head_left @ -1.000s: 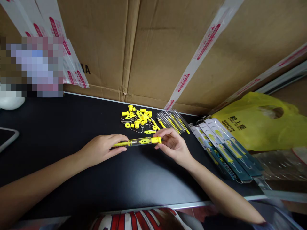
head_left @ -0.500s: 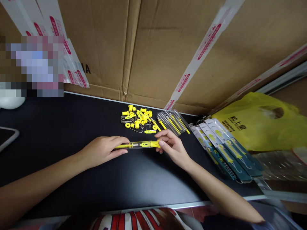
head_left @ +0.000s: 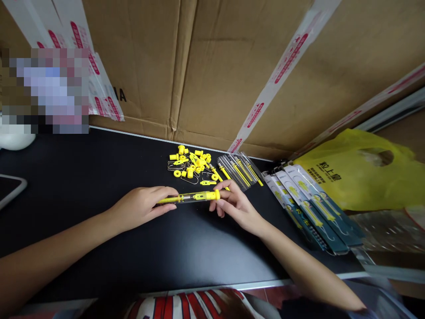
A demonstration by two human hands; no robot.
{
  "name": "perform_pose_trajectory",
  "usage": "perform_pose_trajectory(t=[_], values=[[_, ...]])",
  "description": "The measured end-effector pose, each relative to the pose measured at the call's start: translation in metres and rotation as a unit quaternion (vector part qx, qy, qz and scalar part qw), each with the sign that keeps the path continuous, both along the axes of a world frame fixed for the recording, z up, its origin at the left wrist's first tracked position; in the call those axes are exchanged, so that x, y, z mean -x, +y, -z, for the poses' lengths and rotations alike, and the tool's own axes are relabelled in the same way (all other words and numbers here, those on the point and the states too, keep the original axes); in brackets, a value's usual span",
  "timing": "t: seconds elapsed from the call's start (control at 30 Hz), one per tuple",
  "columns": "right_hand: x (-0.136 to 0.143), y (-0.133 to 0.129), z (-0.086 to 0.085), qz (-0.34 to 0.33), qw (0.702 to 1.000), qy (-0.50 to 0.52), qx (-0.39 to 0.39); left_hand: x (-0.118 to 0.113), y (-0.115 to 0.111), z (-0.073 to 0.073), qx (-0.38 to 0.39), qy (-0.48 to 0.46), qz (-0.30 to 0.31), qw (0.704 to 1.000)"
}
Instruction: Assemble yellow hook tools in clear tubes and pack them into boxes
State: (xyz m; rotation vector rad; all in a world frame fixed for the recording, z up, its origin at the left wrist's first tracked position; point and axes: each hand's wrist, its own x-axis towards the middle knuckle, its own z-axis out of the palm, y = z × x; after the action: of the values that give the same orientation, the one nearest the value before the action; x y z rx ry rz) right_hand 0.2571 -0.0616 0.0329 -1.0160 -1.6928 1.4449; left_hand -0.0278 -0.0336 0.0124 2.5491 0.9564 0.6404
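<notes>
My left hand (head_left: 142, 206) is closed around one end of a clear-tubed spring scale (head_left: 189, 197), held level above the black table. Inside the tube a yellow graduated strip, a metal part and a yellow flat piece show. At the tube's right end sits a yellow cap (head_left: 215, 195), with the thumb and fingers of my right hand (head_left: 237, 206) curled about it. Just beyond lies a pile of loose yellow parts (head_left: 191, 168) mixed with wire hooks (head_left: 191, 180). Several clear tubes with yellow rods (head_left: 237, 170) lie side by side to the right of the pile.
Packaged spring scales on cards (head_left: 312, 204) lie at the right, beside a yellow plastic bag (head_left: 358, 173). A large taped cardboard box (head_left: 212, 75) stands along the back edge of the black table (head_left: 99, 177). A phone-like device (head_left: 9, 190) is at the far left.
My right fingers have shifted around the cap, leaving more of its end face visible. The tube's right end has risen slightly; my left hand keeps its hold.
</notes>
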Motion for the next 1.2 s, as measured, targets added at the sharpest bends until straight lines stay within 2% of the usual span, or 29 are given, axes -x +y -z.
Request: perform_pose_trajectory(t=[0.33, 0.63, 1.07, 1.2], values=[[0.0015, 0.0008, 0.0041, 0.024, 0.999, -0.029, -0.004, 0.0005, -0.0001, 0.0040, -0.006, 0.021, 0.024, 0.999], [-0.0018, 0.0004, -0.0001, 0.050, 0.987, -0.063, -0.138, 0.0006, -0.0007, 0.0008, -0.008, 0.007, 0.013, 1.000], [-0.0017, 0.0006, 0.0009, 0.028, 0.974, -0.072, -0.215, 0.0009, -0.0011, 0.0011, -0.003, -0.003, 0.014, 1.000], [-0.0036, 0.0007, 0.0014, 0.044, 0.977, -0.084, -0.190, 0.0011, -0.0010, 0.0015, -0.003, -0.001, 0.015, 1.000]])
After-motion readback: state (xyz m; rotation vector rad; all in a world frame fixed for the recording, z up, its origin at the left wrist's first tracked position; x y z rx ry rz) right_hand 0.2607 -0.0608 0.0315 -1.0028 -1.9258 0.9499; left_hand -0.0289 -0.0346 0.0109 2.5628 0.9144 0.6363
